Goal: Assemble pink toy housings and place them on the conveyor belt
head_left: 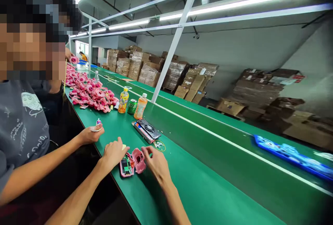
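Observation:
An opened pink toy shell with a green circuit board inside lies on the green table near its front edge. My left hand rests on the shell's left half, fingers curled over it. My right hand touches the right half from the other side. A small round sticker lies just beyond my right hand.
A co-worker's hand to my left holds a small item. Farther left lies a heap of pink toy parts. Three drinks and a flat boxed item stand behind. A blue tray sits on the belt, right. Cardboard boxes line the far wall.

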Demonstrator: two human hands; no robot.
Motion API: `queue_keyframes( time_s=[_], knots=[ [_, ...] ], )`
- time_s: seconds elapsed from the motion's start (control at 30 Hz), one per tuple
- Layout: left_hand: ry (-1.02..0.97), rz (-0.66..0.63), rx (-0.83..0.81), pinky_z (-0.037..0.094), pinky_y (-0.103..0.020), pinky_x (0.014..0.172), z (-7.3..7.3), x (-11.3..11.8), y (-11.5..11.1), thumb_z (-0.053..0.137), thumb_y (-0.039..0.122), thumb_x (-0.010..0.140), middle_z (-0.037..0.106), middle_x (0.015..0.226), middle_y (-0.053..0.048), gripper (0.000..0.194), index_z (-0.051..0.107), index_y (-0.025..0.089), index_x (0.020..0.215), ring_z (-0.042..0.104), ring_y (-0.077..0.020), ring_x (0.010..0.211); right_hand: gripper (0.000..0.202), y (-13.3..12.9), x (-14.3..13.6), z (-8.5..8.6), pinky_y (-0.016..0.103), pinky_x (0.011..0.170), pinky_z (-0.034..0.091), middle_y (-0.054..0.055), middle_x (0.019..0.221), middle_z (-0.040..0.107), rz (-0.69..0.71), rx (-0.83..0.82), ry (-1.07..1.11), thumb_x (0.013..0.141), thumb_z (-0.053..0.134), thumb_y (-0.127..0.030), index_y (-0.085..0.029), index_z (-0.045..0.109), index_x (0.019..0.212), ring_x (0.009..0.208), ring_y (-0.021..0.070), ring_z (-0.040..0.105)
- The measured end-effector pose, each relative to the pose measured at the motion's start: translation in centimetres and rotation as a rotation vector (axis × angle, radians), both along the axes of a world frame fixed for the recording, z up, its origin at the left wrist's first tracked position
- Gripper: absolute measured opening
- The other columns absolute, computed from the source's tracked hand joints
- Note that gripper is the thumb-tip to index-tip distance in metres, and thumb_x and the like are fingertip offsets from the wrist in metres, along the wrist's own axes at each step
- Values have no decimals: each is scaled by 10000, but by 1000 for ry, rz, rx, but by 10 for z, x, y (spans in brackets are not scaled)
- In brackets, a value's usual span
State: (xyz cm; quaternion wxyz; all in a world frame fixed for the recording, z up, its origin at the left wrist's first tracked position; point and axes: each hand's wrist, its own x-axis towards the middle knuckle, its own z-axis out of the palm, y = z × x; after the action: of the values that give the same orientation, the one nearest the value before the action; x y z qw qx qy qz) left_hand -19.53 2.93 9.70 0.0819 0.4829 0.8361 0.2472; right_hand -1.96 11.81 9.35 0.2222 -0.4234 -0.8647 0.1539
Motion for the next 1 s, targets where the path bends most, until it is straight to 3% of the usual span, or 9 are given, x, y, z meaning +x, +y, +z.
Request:
queue_keyframes(
  time_s=[0.13,0.27,0.33,0.4,0.47,0.57,0.67,1.0],
  knots=[
    [-186,-72,18,518,-397,878,-3,6,2,566,394,921,731,968,-194,279,609,133,1010,706,-340,1027,442,-38,12,-9,259,622,436,30,778,722,47,-242,129,943,478,-577,-205,680,816,707,185,634],
    [-477,-229,137,522,-276,692,-12,25,-11,474,456,934,716,861,-63,288,591,193,922,691,-207,766,469,-54,48,-3,265,621,458,25,761,702,21,-387,198,929,483,-594,-183,703,872,667,173,606],
    [-655,-303,196,481,-241,536,-19,43,-18,429,577,912,685,801,-29,426,588,186,960,622,-160,597,458,-58,66,6,300,689,502,56,850,723,-109,-291,198,895,554,-597,-176,717,969,736,200,633],
    [-800,-352,226,423,-235,433,-26,62,-23,419,673,868,642,744,-10,558,599,160,993,542,-133,486,435,-64,76,16,361,819,528,99,1027,722,-202,-79,218,869,637,-547,-187,702,1105,909,250,651],
    [-926,-383,252,385,-231,394,-31,78,-26,485,705,825,599,696,13,615,620,135,1014,475,-107,424,355,-72,76,24,374,898,521,98,1136,690,-147,69,227,907,641,-431,-223,673,1193,1018,250,633],
    [-1101,-436,303,349,-211,389,-36,88,-29,633,650,793,542,616,47,581,661,114,1015,420,-82,402,188,-83,61,24,293,832,515,47,1009,696,39,46,163,979,534,-234,-234,704,1061,900,178,644],
    [-1127,-468,334,342,-198,406,-36,86,-32,655,578,838,516,561,56,497,693,111,1000,419,-83,418,180,-85,46,17,257,765,495,23,891,696,50,9,159,964,541,-157,-212,704,909,806,153,638],
    [-1101,-463,350,336,-208,443,-34,78,-34,641,536,850,506,578,59,466,714,117,1041,407,-89,441,125,-74,29,17,249,725,471,12,831,720,-99,-121,278,870,643,-77,-183,699,832,752,143,639]
  ],
)
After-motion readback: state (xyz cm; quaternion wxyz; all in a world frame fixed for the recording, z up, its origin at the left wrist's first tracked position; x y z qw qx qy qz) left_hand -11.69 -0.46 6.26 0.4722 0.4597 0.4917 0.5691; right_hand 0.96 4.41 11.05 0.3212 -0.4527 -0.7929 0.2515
